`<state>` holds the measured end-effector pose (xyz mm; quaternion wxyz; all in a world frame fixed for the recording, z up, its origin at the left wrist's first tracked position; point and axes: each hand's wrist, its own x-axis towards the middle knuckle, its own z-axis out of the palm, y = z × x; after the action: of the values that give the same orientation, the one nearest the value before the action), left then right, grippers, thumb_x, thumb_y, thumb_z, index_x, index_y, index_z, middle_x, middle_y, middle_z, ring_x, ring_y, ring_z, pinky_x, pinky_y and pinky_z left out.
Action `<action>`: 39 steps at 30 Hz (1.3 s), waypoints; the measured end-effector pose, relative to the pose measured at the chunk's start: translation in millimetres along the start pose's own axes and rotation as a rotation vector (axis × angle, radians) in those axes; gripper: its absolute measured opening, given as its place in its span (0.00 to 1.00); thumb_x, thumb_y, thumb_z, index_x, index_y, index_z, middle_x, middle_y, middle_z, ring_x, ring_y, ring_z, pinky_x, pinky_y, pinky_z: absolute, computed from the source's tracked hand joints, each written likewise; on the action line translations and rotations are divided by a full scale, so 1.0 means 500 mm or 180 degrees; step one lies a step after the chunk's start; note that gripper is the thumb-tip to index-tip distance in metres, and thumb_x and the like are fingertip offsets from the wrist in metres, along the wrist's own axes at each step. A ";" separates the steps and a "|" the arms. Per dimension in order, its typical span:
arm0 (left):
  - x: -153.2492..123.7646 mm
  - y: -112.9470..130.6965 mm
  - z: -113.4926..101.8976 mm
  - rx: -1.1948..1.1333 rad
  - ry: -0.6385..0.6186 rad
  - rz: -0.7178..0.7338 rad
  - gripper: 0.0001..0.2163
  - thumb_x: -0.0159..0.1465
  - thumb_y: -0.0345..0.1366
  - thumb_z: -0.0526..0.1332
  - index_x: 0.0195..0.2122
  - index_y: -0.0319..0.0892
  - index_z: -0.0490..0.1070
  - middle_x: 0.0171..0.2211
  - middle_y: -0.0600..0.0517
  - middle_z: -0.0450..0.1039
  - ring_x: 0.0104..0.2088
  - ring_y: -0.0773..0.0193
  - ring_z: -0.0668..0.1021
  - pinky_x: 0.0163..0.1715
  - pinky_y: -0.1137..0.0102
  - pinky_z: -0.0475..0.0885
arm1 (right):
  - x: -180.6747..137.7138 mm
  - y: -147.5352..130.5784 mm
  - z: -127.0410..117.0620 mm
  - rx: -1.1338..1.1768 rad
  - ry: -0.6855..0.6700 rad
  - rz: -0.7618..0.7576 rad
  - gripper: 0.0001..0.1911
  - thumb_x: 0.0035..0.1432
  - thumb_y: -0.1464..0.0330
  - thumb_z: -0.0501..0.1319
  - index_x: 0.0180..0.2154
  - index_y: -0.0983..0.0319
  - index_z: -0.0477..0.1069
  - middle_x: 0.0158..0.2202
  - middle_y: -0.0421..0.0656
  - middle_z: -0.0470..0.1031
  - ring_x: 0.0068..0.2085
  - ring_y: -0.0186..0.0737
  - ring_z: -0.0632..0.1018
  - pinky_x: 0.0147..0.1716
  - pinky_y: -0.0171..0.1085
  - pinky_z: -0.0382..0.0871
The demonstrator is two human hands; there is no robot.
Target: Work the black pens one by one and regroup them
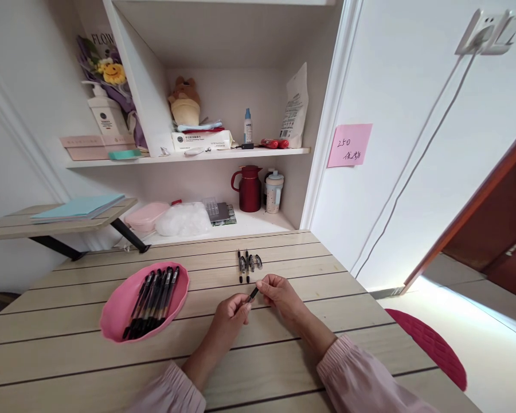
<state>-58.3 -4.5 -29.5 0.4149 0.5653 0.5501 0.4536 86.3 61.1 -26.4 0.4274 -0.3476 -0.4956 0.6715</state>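
Between my two hands is a pen, its dark section showing at a slant. My left hand pinches the lower end of the pen with thumb and forefinger. At the upper end, my right hand has its fingertips closed on it. Two uncapped pens lie side by side on the table just beyond my hands, tips pointing away. Clear, dark-clipped pen caps rest beside them. To the left, a pink scalloped bowl holds several capped pens.
A slatted wooden table lies under my hands. Behind it, a white shelf carries bottles and boxes, with a red jug below. A small raised stand with blue papers stands at the left. A red stool seat sits at the right.
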 end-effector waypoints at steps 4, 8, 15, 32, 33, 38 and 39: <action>0.000 -0.002 0.000 -0.0005 -0.0006 -0.0015 0.12 0.55 0.39 0.55 0.35 0.37 0.71 0.16 0.58 0.61 0.19 0.71 0.62 0.21 0.76 0.57 | 0.000 -0.002 0.000 0.0140 -0.0146 0.0055 0.18 0.38 0.57 0.66 0.28 0.63 0.67 0.18 0.34 0.64 0.16 0.25 0.61 0.16 0.29 0.45; 0.000 -0.003 -0.001 0.0004 -0.0050 0.0022 0.12 0.55 0.39 0.55 0.35 0.37 0.72 0.16 0.58 0.61 0.20 0.70 0.63 0.22 0.75 0.58 | 0.000 -0.001 0.000 0.0029 0.0000 -0.0006 0.17 0.37 0.58 0.67 0.21 0.63 0.64 0.13 0.32 0.59 0.15 0.24 0.58 0.15 0.29 0.45; 0.002 -0.008 -0.001 -0.0021 -0.0009 -0.0016 0.12 0.55 0.40 0.56 0.34 0.38 0.72 0.16 0.58 0.61 0.19 0.70 0.63 0.21 0.76 0.57 | 0.002 -0.004 -0.007 0.0162 -0.0161 0.0101 0.17 0.37 0.59 0.67 0.27 0.63 0.69 0.18 0.34 0.64 0.16 0.24 0.60 0.16 0.29 0.46; -0.003 0.004 0.000 0.0043 0.0036 -0.0075 0.13 0.54 0.39 0.56 0.35 0.37 0.73 0.17 0.58 0.61 0.20 0.69 0.63 0.22 0.75 0.58 | -0.004 0.000 0.003 -0.0043 -0.0050 -0.0004 0.18 0.40 0.56 0.65 0.25 0.62 0.65 0.18 0.34 0.63 0.16 0.25 0.60 0.16 0.29 0.46; -0.002 0.003 0.000 0.0033 0.0049 -0.0083 0.13 0.54 0.40 0.55 0.35 0.37 0.73 0.17 0.58 0.61 0.20 0.69 0.63 0.22 0.75 0.58 | -0.004 -0.001 0.002 -0.0044 -0.0078 0.0003 0.18 0.40 0.56 0.65 0.26 0.62 0.66 0.19 0.34 0.64 0.17 0.25 0.60 0.16 0.29 0.46; -0.001 -0.001 0.000 0.0062 0.0043 -0.0067 0.13 0.54 0.40 0.55 0.34 0.37 0.73 0.16 0.58 0.61 0.20 0.69 0.64 0.22 0.75 0.57 | 0.000 -0.001 -0.001 -0.0059 -0.0113 -0.0034 0.18 0.37 0.57 0.66 0.25 0.63 0.68 0.16 0.34 0.61 0.17 0.25 0.59 0.17 0.30 0.47; -0.001 0.000 -0.001 0.0070 0.0037 -0.0065 0.13 0.54 0.40 0.56 0.34 0.38 0.73 0.16 0.58 0.61 0.20 0.69 0.64 0.22 0.76 0.57 | 0.000 0.000 -0.001 -0.0061 -0.0105 -0.0050 0.18 0.37 0.56 0.67 0.24 0.63 0.67 0.15 0.33 0.60 0.17 0.25 0.58 0.17 0.30 0.47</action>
<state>-58.6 -5.1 -29.6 0.4101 0.5615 0.5631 0.4466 86.7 61.3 -26.7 0.4211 -0.3367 -0.5117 0.6690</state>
